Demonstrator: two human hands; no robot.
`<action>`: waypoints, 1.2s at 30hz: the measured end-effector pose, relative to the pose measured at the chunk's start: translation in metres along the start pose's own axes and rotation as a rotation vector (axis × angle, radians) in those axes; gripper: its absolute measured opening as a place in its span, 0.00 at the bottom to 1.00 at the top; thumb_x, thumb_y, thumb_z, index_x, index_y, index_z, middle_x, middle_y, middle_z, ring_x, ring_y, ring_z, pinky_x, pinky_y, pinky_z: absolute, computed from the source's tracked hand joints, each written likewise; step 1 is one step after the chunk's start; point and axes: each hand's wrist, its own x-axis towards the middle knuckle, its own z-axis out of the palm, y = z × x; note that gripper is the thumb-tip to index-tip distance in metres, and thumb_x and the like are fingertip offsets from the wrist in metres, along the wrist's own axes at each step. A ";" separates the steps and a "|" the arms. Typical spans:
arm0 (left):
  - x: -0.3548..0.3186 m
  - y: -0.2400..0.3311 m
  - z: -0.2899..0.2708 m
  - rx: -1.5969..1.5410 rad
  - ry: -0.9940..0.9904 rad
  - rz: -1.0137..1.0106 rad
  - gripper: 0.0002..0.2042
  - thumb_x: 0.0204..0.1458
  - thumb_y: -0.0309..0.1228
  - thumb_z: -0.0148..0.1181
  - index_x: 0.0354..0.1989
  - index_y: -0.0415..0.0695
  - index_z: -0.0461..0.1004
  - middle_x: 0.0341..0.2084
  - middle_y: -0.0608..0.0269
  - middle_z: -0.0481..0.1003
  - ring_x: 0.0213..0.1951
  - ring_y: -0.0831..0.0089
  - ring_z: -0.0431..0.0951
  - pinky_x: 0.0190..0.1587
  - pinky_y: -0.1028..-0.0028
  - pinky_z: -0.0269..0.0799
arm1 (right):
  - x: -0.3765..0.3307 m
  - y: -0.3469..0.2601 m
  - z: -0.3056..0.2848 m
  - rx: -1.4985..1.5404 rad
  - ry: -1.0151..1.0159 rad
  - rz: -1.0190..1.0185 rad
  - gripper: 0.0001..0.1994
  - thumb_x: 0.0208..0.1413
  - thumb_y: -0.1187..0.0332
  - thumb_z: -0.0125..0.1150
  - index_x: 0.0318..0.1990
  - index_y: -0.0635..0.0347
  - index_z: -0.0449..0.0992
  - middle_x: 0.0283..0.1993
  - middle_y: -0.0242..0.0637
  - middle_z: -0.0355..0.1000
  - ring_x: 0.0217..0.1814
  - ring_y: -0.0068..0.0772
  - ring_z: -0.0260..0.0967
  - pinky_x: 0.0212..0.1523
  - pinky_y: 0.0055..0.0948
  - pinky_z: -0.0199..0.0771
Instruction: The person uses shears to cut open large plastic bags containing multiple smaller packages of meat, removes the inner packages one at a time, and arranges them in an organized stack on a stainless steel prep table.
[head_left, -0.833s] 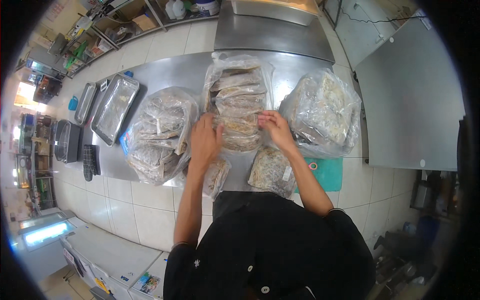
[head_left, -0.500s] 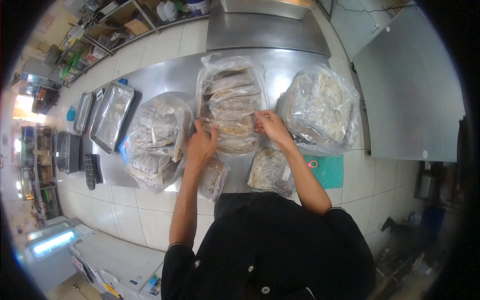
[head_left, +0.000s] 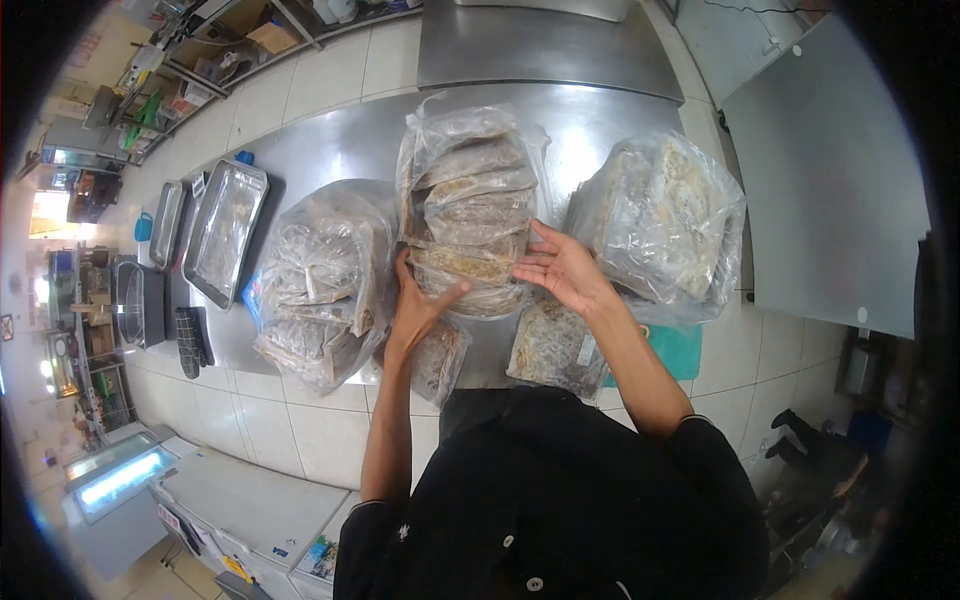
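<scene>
In the middle of the steel table (head_left: 300, 150) stands a clear plastic bag (head_left: 425, 130) holding a row of flat plastic-wrapped packs (head_left: 480, 215) of brownish, frosty-looking food. My left hand (head_left: 412, 315) is at the bag's near left side, thumb spread away and fingertips partly hidden against the edge. On the other side, my right hand (head_left: 567, 272) has its fingers stretched out, touching the near packs from the right. Two loose wrapped packs lie closer to me, one (head_left: 440, 360) beside my left wrist and a frosted one (head_left: 550, 345) under my right forearm.
A full bag of packs (head_left: 320, 270) stands on the left, another large bag (head_left: 660, 220) on the right. Metal trays (head_left: 225, 235) lie at the far left, a green mat (head_left: 675, 350) near my right arm. Beyond is a second steel table (head_left: 540, 50). A person (head_left: 815, 445) is at the lower right.
My right hand has turned and its fingers have spread out along the near packs. My left hand has slid slightly toward me along the bag's side, its thumb spreading. The view has shifted a little.
</scene>
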 end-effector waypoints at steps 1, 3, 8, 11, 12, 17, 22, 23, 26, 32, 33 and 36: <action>0.001 0.000 0.000 -0.016 -0.006 0.000 0.66 0.42 0.50 0.83 0.76 0.28 0.38 0.70 0.27 0.57 0.71 0.45 0.62 0.73 0.58 0.59 | 0.003 0.001 -0.001 0.030 0.028 0.020 0.47 0.67 0.53 0.66 0.72 0.84 0.45 0.64 0.70 0.60 0.67 0.56 0.69 0.65 0.46 0.79; 0.000 -0.004 -0.001 -0.014 -0.016 0.011 0.66 0.41 0.48 0.84 0.76 0.29 0.38 0.71 0.29 0.57 0.72 0.45 0.61 0.74 0.58 0.58 | 0.010 0.006 -0.004 0.088 0.086 0.059 0.44 0.66 0.53 0.66 0.71 0.83 0.49 0.65 0.69 0.61 0.68 0.56 0.69 0.66 0.47 0.79; 0.006 -0.023 -0.003 -0.118 -0.018 0.115 0.62 0.44 0.39 0.81 0.78 0.33 0.38 0.72 0.34 0.56 0.74 0.47 0.58 0.75 0.59 0.55 | 0.007 0.010 0.017 0.154 -0.076 -0.022 0.37 0.66 0.55 0.66 0.68 0.77 0.59 0.65 0.59 0.67 0.68 0.54 0.69 0.68 0.48 0.76; 0.003 -0.017 -0.006 -0.184 -0.045 0.095 0.58 0.46 0.34 0.79 0.79 0.36 0.40 0.73 0.37 0.55 0.74 0.50 0.57 0.75 0.58 0.54 | 0.006 0.010 0.043 0.238 -0.106 -0.042 0.33 0.66 0.56 0.66 0.69 0.71 0.61 0.65 0.54 0.69 0.68 0.53 0.70 0.70 0.50 0.73; 0.002 -0.021 -0.004 -0.196 -0.037 0.090 0.57 0.46 0.34 0.78 0.79 0.36 0.41 0.73 0.38 0.55 0.74 0.50 0.57 0.75 0.58 0.54 | 0.009 0.009 0.048 0.265 -0.121 -0.046 0.33 0.66 0.57 0.66 0.69 0.69 0.62 0.65 0.54 0.69 0.68 0.53 0.70 0.71 0.51 0.72; 0.005 -0.016 -0.002 -0.170 0.001 0.118 0.52 0.49 0.32 0.72 0.79 0.37 0.42 0.74 0.40 0.56 0.75 0.51 0.57 0.76 0.58 0.53 | 0.037 0.000 0.060 0.303 -0.015 0.003 0.28 0.66 0.62 0.64 0.67 0.67 0.65 0.67 0.51 0.68 0.68 0.52 0.70 0.72 0.52 0.70; 0.002 -0.039 0.000 -0.182 0.100 0.164 0.45 0.52 0.32 0.66 0.77 0.37 0.50 0.73 0.41 0.59 0.74 0.53 0.58 0.76 0.60 0.53 | 0.045 0.000 0.060 0.219 -0.049 0.048 0.23 0.65 0.71 0.60 0.66 0.68 0.67 0.68 0.52 0.68 0.67 0.51 0.70 0.71 0.53 0.70; 0.000 -0.038 0.005 -0.168 0.117 0.200 0.43 0.52 0.32 0.66 0.77 0.37 0.52 0.72 0.41 0.59 0.74 0.53 0.58 0.76 0.60 0.53 | 0.051 -0.003 0.046 0.198 -0.048 0.063 0.23 0.65 0.73 0.60 0.65 0.69 0.67 0.67 0.52 0.69 0.67 0.51 0.70 0.71 0.54 0.70; -0.004 -0.035 0.013 -0.207 0.016 0.182 0.35 0.53 0.31 0.65 0.72 0.39 0.63 0.71 0.47 0.63 0.73 0.55 0.60 0.74 0.62 0.54 | 0.044 -0.017 0.040 0.153 -0.043 0.060 0.22 0.65 0.75 0.58 0.65 0.70 0.68 0.66 0.51 0.70 0.67 0.51 0.70 0.71 0.52 0.70; -0.003 -0.027 0.022 -0.109 0.026 0.236 0.29 0.52 0.28 0.62 0.66 0.41 0.69 0.62 0.48 0.68 0.68 0.54 0.65 0.72 0.61 0.57 | 0.026 -0.012 0.054 0.071 0.087 -0.027 0.21 0.66 0.75 0.57 0.64 0.72 0.67 0.64 0.51 0.70 0.66 0.47 0.71 0.68 0.46 0.73; -0.004 -0.027 0.026 -0.119 0.071 0.233 0.29 0.52 0.28 0.62 0.66 0.41 0.69 0.62 0.48 0.68 0.68 0.54 0.64 0.72 0.61 0.57 | 0.022 -0.006 0.058 0.052 0.065 -0.067 0.20 0.67 0.76 0.57 0.64 0.74 0.67 0.63 0.52 0.70 0.65 0.46 0.71 0.66 0.44 0.76; -0.004 -0.025 0.037 -0.145 0.163 0.245 0.30 0.51 0.29 0.64 0.66 0.40 0.69 0.61 0.45 0.68 0.68 0.51 0.64 0.71 0.60 0.58 | 0.035 0.006 0.049 0.227 0.039 0.074 0.18 0.67 0.78 0.55 0.61 0.77 0.67 0.58 0.55 0.71 0.60 0.43 0.73 0.55 0.31 0.85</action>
